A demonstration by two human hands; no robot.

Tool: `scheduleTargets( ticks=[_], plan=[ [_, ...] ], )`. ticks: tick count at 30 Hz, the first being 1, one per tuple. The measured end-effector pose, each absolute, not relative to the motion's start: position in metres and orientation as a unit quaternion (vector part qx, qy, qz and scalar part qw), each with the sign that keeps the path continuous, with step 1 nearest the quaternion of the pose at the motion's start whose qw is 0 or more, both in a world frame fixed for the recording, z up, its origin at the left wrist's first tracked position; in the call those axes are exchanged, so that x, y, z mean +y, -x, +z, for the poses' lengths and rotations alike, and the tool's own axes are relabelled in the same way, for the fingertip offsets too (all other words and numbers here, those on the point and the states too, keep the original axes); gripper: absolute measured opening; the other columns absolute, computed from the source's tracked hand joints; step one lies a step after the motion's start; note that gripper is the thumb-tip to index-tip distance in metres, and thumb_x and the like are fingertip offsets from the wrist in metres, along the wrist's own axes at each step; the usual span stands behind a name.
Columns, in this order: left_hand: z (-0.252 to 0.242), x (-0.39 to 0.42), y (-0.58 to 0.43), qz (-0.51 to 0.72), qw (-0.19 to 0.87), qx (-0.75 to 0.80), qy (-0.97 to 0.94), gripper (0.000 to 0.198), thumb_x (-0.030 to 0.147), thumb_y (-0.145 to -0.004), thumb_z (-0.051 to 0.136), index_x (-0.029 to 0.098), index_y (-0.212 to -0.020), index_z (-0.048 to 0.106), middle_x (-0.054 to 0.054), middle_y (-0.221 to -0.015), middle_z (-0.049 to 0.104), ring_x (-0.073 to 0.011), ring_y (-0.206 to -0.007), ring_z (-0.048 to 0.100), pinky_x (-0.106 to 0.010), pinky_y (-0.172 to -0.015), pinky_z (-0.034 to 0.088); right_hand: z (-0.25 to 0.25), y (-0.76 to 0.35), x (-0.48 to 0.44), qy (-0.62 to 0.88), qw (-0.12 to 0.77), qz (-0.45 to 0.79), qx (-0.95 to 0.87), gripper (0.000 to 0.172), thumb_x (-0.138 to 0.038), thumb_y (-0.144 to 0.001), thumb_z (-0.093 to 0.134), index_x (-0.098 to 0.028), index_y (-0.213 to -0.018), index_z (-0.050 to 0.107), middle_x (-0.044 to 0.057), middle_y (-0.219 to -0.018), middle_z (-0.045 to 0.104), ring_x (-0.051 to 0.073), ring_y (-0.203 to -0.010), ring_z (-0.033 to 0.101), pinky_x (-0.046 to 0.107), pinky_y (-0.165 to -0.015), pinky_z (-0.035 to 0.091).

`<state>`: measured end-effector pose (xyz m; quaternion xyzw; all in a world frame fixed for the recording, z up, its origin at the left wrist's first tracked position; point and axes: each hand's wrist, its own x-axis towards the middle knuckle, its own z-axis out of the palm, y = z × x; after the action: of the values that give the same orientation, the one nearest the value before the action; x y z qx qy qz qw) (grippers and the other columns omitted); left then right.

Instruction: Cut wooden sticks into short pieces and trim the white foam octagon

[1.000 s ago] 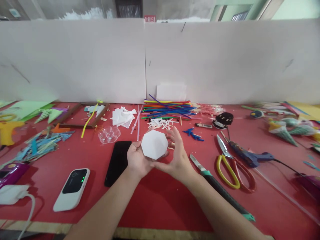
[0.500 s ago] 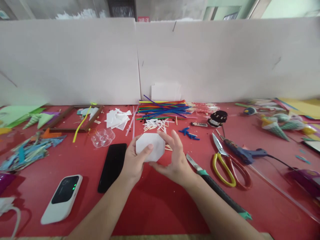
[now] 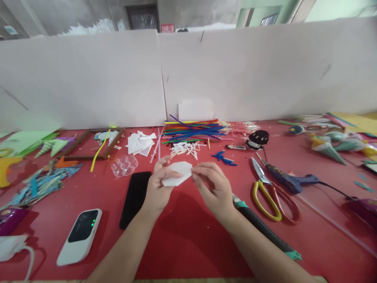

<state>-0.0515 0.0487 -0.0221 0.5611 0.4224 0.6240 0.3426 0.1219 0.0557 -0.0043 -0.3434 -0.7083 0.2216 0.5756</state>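
Note:
My left hand [image 3: 157,188] grips a flat white polygon piece [image 3: 178,173] above the red table [image 3: 182,236], thumb on top and fingers beneath. The piece lies tilted nearly flat. My right hand [image 3: 215,188] pinches its right edge with curled fingers. Both hands hover just in front of a scatter of small white cut strips [image 3: 185,148].
A black phone [image 3: 135,198] lies left of my hands, a white device [image 3: 79,236] further left. A utility knife [image 3: 265,232], yellow-handled scissors [image 3: 268,196] and a blue glue gun [image 3: 294,181] lie to the right. Coloured straws [image 3: 194,129] and white scraps [image 3: 140,143] lie by the white partition [image 3: 235,74].
The white piece has tipped from facing me to nearly flat and dropped lower. My right hand has moved from cupping its side to pinching its right edge.

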Motion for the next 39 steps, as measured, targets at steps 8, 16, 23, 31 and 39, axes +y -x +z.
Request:
scheduleTargets(
  ticks=[8,16,23,31,39],
  plan=[
    [-0.016,0.035,0.056,0.564,-0.035,0.462,-0.684,0.03,0.005,-0.086,0.062,0.03,-0.08,0.078,-0.002,-0.143,0.041,-0.0308,-0.131,0.045,-0.052,-0.105,0.045,-0.014,-0.114,0.056,0.363,0.509,0.526,-0.577,0.034,-0.051,-0.092,0.062,-0.019,-0.08,0.066,0.003,-0.071,0.068,0.016,-0.067,0.067,0.033,-0.068,0.058],
    [-0.029,0.048,0.05,0.607,0.128,0.489,-0.613,0.091,0.009,-0.076,0.065,0.025,-0.155,0.022,-0.018,-0.164,0.008,-0.0367,-0.15,0.023,-0.056,-0.116,0.036,-0.02,-0.111,0.069,0.417,0.514,0.588,-0.465,0.039,-0.057,-0.077,0.074,-0.019,-0.074,0.062,-0.001,-0.061,0.061,0.014,-0.055,0.059,0.027,-0.05,0.053],
    [-0.017,0.056,0.032,0.633,0.571,0.387,-0.351,0.05,0.03,-0.083,0.062,0.018,-0.129,0.048,-0.015,-0.126,0.068,-0.0294,-0.116,0.067,-0.045,-0.099,0.054,-0.023,-0.117,0.07,0.493,0.491,0.373,-0.613,0.033,-0.051,-0.093,0.056,-0.02,-0.087,0.066,0.003,-0.066,0.068,0.017,-0.058,0.064,0.031,-0.059,0.052],
    [-0.024,0.049,0.027,0.597,0.4,0.526,-0.455,0.038,0.032,-0.085,0.073,0.019,-0.118,0.062,-0.013,-0.113,0.074,-0.0278,-0.101,0.073,-0.036,-0.084,0.058,-0.022,-0.123,0.073,0.485,0.459,0.164,-0.726,0.022,-0.031,-0.088,0.053,-0.022,-0.09,0.073,0.007,-0.078,0.076,0.02,-0.062,0.069,0.03,-0.056,0.055],
    [-0.021,0.045,0.026,0.574,0.345,0.549,-0.501,0.034,0.036,-0.084,0.073,0.019,-0.113,0.066,-0.013,-0.103,0.078,-0.0293,-0.092,0.076,-0.033,-0.075,0.058,-0.024,-0.126,0.075,0.513,0.44,0.128,-0.725,0.024,-0.032,-0.084,0.054,-0.021,-0.079,0.075,0.004,-0.066,0.073,0.018,-0.055,0.066,0.027,-0.054,0.051]
  ],
)
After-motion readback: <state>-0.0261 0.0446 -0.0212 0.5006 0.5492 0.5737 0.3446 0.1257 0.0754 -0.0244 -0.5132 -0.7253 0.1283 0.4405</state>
